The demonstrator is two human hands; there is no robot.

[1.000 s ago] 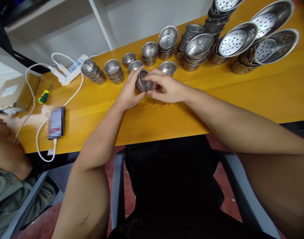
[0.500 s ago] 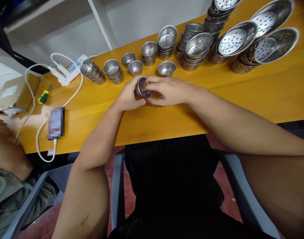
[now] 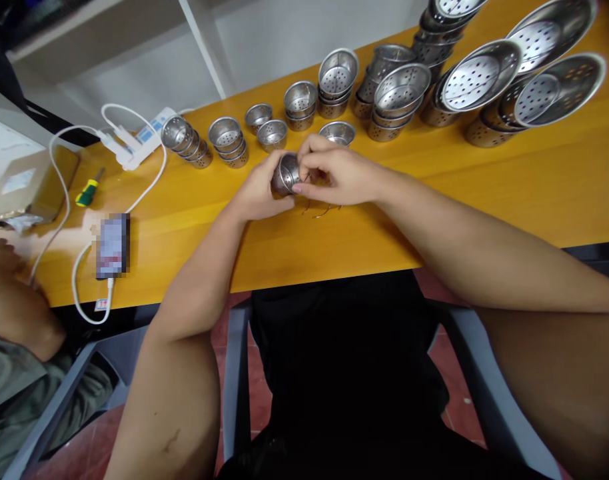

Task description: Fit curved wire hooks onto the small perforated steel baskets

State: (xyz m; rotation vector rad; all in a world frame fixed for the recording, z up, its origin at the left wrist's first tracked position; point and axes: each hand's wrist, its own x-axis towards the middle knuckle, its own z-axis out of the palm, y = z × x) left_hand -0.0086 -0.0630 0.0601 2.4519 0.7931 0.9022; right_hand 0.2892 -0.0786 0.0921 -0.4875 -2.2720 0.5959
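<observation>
My left hand (image 3: 262,190) is wrapped round a small perforated metal cup (image 3: 286,175), tilted so that its mouth faces me. A thin curved line crosses the cup's mouth. At the cup's right rim, my right hand (image 3: 329,170) has its thumb and fingers pinched together on what looks like a thin wire (image 3: 307,178), mostly hidden by the fingers. Several thin bent wires (image 3: 322,213) lie on the table just below my right hand. Behind that hand, partly covered by it, stands a single shallow perforated cup (image 3: 337,132).
Stacks of perforated metal cups (image 3: 227,137) line the table's back, with larger flared ones (image 3: 479,80) at right. To the left are a power strip (image 3: 147,140), a screwdriver (image 3: 88,192), a phone on a cable (image 3: 112,245) and a cardboard box (image 3: 32,183). Another person's arm (image 3: 17,300) rests at far left.
My right fingers have come out of the cup's mouth to its right rim and are now pinched there. The left hand still holds the cup, its mouth now more visible.
</observation>
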